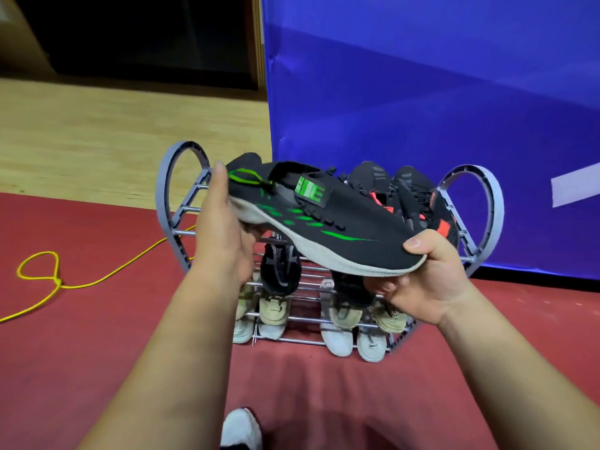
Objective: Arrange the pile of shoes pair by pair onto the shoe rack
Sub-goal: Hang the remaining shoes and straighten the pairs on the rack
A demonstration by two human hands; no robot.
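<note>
Nearest, two bare forearms reaching forward from the bottom corners, with the rounded white toe of a shoe [242,428] low between them on the dark red carpet [97,336].

Held in mid-air between both hands, a black knit sneaker with bright green stripes and a thick off-white sole [324,209], lying crosswise, heel up at the left, toe lower at the right. Left hand [224,228] wrapped round the heel end: thumb up against the heel collar, fingers curled under the sole. Right hand [425,280] pinching the toe: thumb pressed flat on the black knit, remaining fingers curled beneath the sole edge.

Just behind and below the sneaker, a grey plastic shoe rack with looped, heart-like end frames and thin metal rods [168,190], standing on the carpet against a blue fabric backdrop [422,92]. On the right of its top tier, a pair of black sneakers with orange-red accents [418,196], side by side, partly hidden by the held shoe. On a tier below, black mesh shoes [281,271]; lower again, beige shoes [274,310]; at the bottom, white shoes [337,339], toes pointing outward.

Off to the left, a looped yellow cord [55,280] trailing across the carpet; beyond it, pale wooden flooring [97,125].
</note>
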